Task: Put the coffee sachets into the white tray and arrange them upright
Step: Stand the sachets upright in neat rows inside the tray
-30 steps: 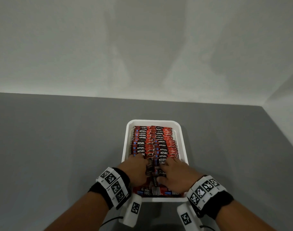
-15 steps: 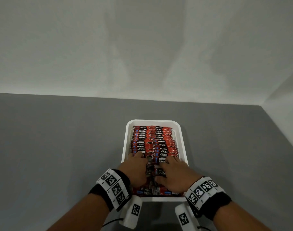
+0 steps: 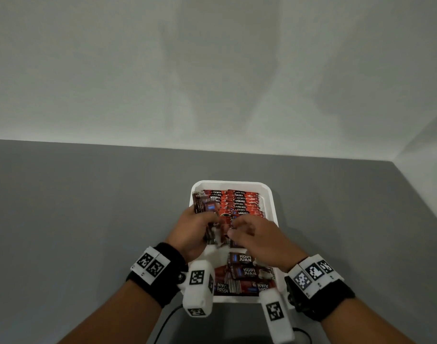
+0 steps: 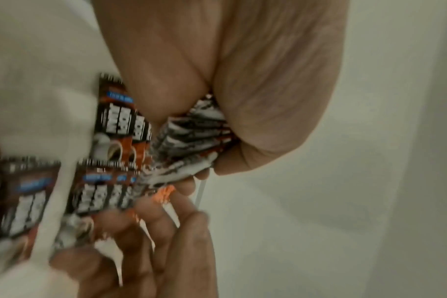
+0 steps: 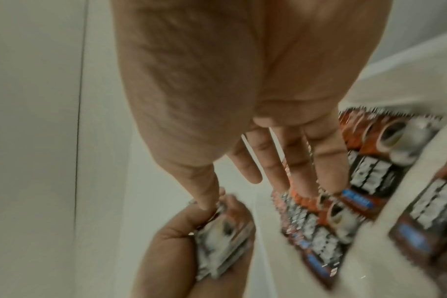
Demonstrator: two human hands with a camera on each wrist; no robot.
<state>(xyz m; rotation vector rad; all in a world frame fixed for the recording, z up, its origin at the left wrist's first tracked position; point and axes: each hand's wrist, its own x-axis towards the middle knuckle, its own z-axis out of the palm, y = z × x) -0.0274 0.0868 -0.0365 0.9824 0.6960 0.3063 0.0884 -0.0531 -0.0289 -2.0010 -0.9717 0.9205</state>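
Observation:
The white tray lies on the grey table, its far half filled with rows of upright red coffee sachets. My left hand grips a bundle of sachets, lifted over the tray's left side; the left wrist view shows the bundle clamped between thumb and fingers. My right hand hovers over the middle of the tray. Its fingers are straight and touch the tops of the upright sachets. A few loose sachets lie flat at the near end.
The grey table runs wide on both sides of the tray. White walls close the back and the right. A thin black cable hangs near the table's front edge under my left wrist.
My left hand has lifted a bundle of sachets up and to the left out of the tray. My right hand has risen and spread its fingers. The flat sachets at the near end now show.

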